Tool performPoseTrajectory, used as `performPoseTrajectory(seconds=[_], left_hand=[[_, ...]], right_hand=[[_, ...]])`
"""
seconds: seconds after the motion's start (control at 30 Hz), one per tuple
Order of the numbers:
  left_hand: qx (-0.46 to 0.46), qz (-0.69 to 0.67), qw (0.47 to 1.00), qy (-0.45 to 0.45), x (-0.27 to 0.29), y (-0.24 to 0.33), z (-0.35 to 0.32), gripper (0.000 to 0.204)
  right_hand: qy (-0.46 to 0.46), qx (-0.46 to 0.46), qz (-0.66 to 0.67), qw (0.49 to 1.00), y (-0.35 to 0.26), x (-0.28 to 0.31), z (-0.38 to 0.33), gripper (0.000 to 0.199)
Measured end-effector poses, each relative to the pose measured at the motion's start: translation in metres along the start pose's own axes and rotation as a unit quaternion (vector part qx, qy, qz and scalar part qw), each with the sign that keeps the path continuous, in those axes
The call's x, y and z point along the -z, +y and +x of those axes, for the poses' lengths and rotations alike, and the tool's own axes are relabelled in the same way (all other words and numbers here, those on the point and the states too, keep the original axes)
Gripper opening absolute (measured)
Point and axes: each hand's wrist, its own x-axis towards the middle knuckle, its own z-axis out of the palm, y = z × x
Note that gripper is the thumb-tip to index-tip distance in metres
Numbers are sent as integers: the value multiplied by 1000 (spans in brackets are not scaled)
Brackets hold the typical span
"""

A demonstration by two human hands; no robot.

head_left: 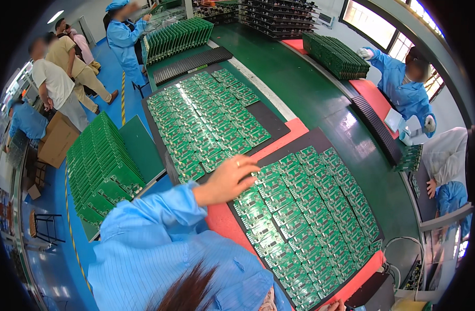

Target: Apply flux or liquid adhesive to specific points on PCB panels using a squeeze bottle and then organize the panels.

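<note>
Left hand [228, 181] rests fingers spread flat, gripping nothing, on the upper-left corner of the near black tray [320, 141] of small green circuit boards [299, 217]; right hand [335, 306] barely shows at the lower edge, fingers cannot be told. Judged risk: loose boards lie edge to edge, so a sideways push could slide or overlap neighbours; the sleeve [159, 217] could drag across the second tray [271, 116] just beside.
</note>
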Motion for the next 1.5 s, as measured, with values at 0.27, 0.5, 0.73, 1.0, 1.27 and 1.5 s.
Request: performPoseTrajectory(seconds=[0.27,0.5,0.73,1.0,1.27,1.5], left_hand=[[16,299,948,-105,61,-120,126,30],[69,301,937,-166,46,-149,173,43],[184,232,941,-166,69,-203,201,53],[209,185,939,-199,98,-232,213,58],[220,281,899,-256,118,-264,200,69],[233,263,920,-172,141,-279,206,64]], right_hand=[[-96,335,122,929,33,-6,18,38],[40,97,51,993,-17,-16,-6,28],[-18,36,-60,997,-28,3,-6,26],[19,36,-95,995,-30,-2,-10,27],[21,104,-289,951,-104,-22,-26,27],[1,94,-108,990,-70,-29,-18,27]])
